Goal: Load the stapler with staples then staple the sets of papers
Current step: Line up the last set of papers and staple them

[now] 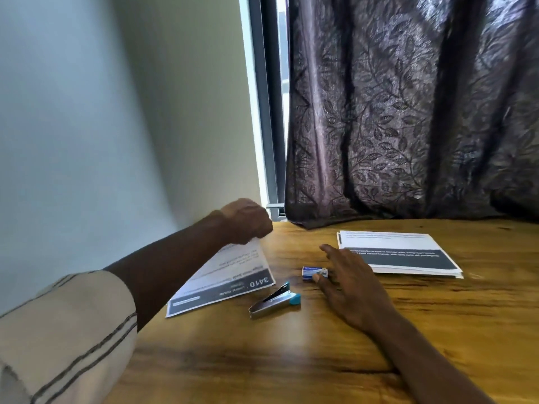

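Glossy wood-grain table [291, 360]; metal stapler [274, 301] (teal-tipped), flat papers [399, 255].

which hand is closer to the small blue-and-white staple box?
Right. The right hand lies open on the wooden table, its thumb touching the small blue-and-white staple box. The left hand is farther off, fisted on the far edge of the left printed paper set.

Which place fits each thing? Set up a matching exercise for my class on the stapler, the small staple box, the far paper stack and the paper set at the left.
Things:
1. stapler
2. staple box
3. far paper stack
4. left paper set

Places:
A. under the left hand
B. at the right hand fingertips
C. beside the curtain
D. free on the table, between both arms

Pairs: 1-D, 2-B, 3-C, 4-A
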Tool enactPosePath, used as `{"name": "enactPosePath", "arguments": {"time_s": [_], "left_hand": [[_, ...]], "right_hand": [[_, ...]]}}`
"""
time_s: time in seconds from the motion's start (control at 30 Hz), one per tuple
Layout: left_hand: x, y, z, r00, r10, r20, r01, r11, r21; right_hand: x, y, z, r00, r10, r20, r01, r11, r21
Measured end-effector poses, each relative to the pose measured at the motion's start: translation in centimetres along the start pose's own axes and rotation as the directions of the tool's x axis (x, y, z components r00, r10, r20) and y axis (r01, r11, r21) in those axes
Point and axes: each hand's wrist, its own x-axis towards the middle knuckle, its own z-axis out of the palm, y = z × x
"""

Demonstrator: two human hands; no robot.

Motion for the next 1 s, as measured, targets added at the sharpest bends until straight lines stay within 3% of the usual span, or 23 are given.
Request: {"name": "enactPosePath", "arguments": {"time_s": [0.1, 0.2, 0.27, 0.37, 0.43, 0.5, 0.57, 0.63, 0.7, 0.8, 0.9, 1.0], "left_hand": [[-1.3, -0.9, -4.3, 0.968, -0.197, -0.158, 0.185, 0.979, -0.085], [-2.7, -1.5, -8.6, 0.864, -0.345, -0.366, 0.3, 0.938, -0.174], [-4.0, -1.8, -10.8, 0.753, -0.453, -0.477, 0.326, 0.887, -0.328], [-6.0, -0.8, -13.0, 0.498, -0.655, -0.568, 0.285, 0.742, -0.606], [-7.0, 1.0, -13.5, 0.328, -0.777, -0.538, 0.177, 0.61, -0.772], [-7.5, 3.0, -13.0, 0.264, -0.861, -0.436, 0.046, 0.462, -0.885], [-7.1, 4.8, -11.1, 0.299, -0.904, -0.305, -0.083, 0.294, -0.952], [-6.3, 6.5, -8.8, 0.377, -0.91, -0.175, -0.183, 0.112, -0.977], [-5.7, 8.3, -6.7, 0.481, -0.873, -0.084, -0.257, -0.049, -0.965], [-5.1, 10.5, -4.0, 0.613, -0.79, -0.019, -0.266, -0.183, -0.946], [-4.5, 11.8, -1.7, 0.676, -0.737, -0.008, -0.239, -0.21, -0.948], [-3.9, 13.0, 0.2, 0.691, -0.723, 0.027, -0.253, -0.276, -0.927]], "right_hand": [[-0.8, -0.3, -0.2, 0.998, -0.019, -0.06, 0.024, 0.997, 0.072], [-2.0, 0.1, -0.4, 0.987, 0.005, -0.158, 0.031, 0.975, 0.22], [-2.6, 0.4, -0.8, 0.977, 0.061, -0.206, 0.006, 0.951, 0.309], [-3.5, 0.4, -2.1, 0.969, 0.144, -0.201, -0.035, 0.885, 0.465], [-3.9, 0.2, -2.7, 0.972, 0.169, -0.165, -0.048, 0.825, 0.563], [-4.1, -0.4, -3.3, 0.974, 0.192, -0.12, -0.058, 0.723, 0.689], [-3.9, -0.8, -3.8, 0.973, 0.224, -0.061, -0.07, 0.535, 0.842], [-3.4, -0.5, -4.0, 0.968, 0.247, -0.032, -0.04, 0.281, 0.959], [-2.9, 0.2, -3.9, 0.962, 0.268, -0.041, 0.001, 0.147, 0.989], [-2.6, 1.3, -4.0, 0.945, 0.321, -0.062, 0.055, 0.032, 0.998], [-2.0, 2.1, -4.0, 0.898, 0.438, -0.046, 0.093, -0.087, 0.992], [-1.7, 2.9, -3.9, 0.899, 0.433, -0.069, 0.079, -0.006, 0.997]]}}
